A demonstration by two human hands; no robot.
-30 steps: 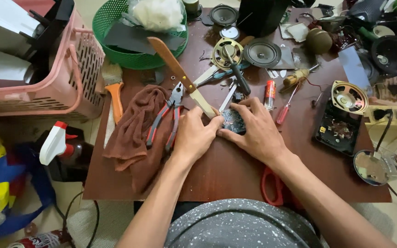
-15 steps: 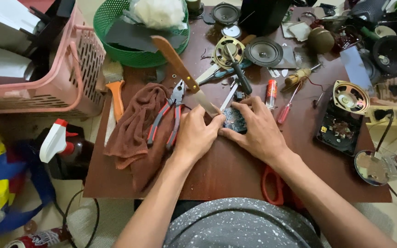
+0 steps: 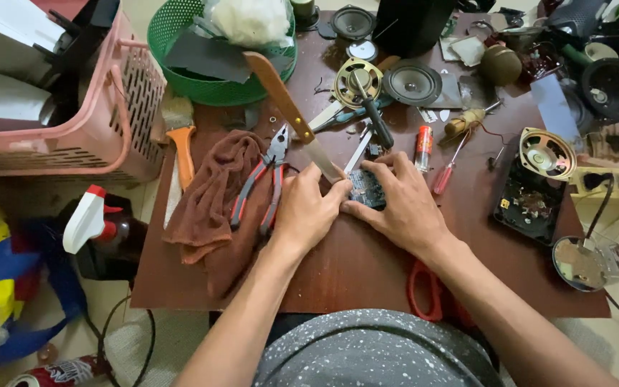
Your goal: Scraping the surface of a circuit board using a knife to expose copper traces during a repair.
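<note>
Between both hands, a small circuit board point(image 3: 367, 192) is pinched by the left hand point(image 3: 308, 213) and right hand point(image 3: 399, 208); just beyond the grip, fingers could be nicked by the knife point(image 3: 291, 115) blade

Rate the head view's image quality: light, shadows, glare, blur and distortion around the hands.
Head view: soft, even light; only faint shadows under the left hand and right hand. Mild glare on the knife blade and the round mirror. Circuit board between the hands is sharp. Wide-angle lens bends the pink basket and table edge near the frame borders.
</note>
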